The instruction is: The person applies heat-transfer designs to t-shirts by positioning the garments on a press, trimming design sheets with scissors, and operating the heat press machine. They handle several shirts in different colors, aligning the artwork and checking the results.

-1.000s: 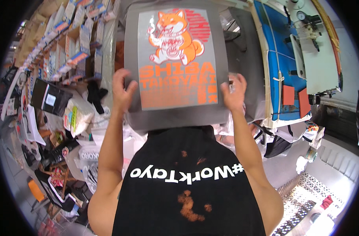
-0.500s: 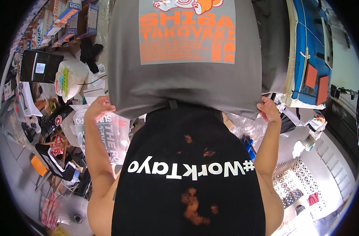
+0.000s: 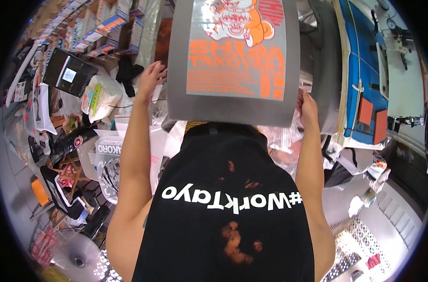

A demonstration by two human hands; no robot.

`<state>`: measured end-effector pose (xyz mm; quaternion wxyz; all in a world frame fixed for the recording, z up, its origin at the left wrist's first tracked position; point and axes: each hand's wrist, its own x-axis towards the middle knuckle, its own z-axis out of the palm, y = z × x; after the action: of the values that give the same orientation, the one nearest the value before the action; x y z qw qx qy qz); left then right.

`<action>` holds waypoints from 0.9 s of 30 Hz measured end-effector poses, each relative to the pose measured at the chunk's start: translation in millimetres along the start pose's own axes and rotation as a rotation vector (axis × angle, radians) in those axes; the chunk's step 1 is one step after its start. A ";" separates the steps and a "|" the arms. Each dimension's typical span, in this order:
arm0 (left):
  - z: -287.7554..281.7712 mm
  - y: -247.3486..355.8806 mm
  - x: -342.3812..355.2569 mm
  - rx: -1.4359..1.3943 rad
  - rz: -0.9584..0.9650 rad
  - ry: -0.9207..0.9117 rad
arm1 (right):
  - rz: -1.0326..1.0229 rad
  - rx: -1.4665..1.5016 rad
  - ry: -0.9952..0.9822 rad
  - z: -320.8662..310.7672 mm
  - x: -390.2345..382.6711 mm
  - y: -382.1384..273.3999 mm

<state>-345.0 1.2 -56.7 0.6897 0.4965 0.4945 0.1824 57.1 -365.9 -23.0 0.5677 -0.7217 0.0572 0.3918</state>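
Observation:
Ahead of me a dark grey fabric piece (image 3: pixel 232 108) lies smooth over a flat board-like shape with rounded corners. On it sits a glossy rectangular print (image 3: pixel 235 61) with orange lettering and an orange-and-white cartoon animal. My left hand (image 3: pixel 151 80) is raised beside the fabric's left edge, a small gap away, fingers loosely extended and holding nothing. Against the right edge is my right hand (image 3: pixel 308 108); its fingers point inward, and their tips are partly hidden at the fabric's side. No gripped cloth shows in it.
A blue board with a pale frame (image 3: pixel 357 75) stands on the right, carrying two reddish pads (image 3: pixel 380 127). Leftward are a laptop-like dark screen (image 3: pixel 69 75), stacked cartons (image 3: pixel 113 23), a printed plastic bag (image 3: pixel 113 164) and a fan (image 3: pixel 77 258).
Both hands have let go of the fabric's lower corners and moved forward along its sides. The loose lower edge now looks drawn in, and more of the print shows.

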 end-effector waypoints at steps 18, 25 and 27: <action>102.8 80.2 30.2 0.821 1.134 0.113 | -1.288 -1.099 0.051 99.6 3.9 -53.7; 103.2 80.9 28.6 0.823 1.108 0.113 | -1.315 -1.071 0.055 102.0 2.9 -54.0; 103.2 80.8 29.4 0.820 1.109 0.110 | -1.323 -1.073 0.059 101.5 4.8 -53.1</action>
<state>-223.6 6.6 0.3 0.2250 0.8867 0.2310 0.3313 37.6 -257.9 10.2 0.2591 -0.7877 -0.5550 -0.0654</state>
